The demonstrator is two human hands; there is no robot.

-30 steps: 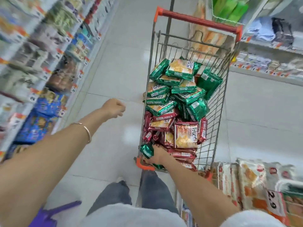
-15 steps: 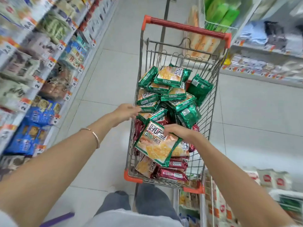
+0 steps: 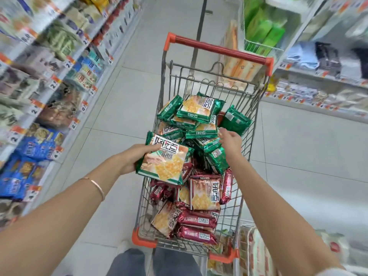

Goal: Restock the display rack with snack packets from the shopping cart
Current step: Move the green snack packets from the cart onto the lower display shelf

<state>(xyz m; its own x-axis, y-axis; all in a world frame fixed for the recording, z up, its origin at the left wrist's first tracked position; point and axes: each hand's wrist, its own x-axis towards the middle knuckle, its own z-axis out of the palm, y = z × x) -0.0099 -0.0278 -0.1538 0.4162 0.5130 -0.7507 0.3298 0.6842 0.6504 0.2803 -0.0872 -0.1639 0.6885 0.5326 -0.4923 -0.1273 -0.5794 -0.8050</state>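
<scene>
Gathering green packets from the cart

The left hand (image 3: 131, 158) clasped one green snack packet (image 3: 165, 158) by its edge over the shopping cart (image 3: 219, 47)'s left rim, while the right hand (image 3: 231, 142), fingers loosely spread, reached onto the green pile (image 3: 199, 114). A flat, firm pinch on one top packet would probably keep the heap from sliding.

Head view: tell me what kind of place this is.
Most likely a supermarket aisle: stocked shelves edged with price tags, and a wire shopping cart full of snack packets.
</scene>
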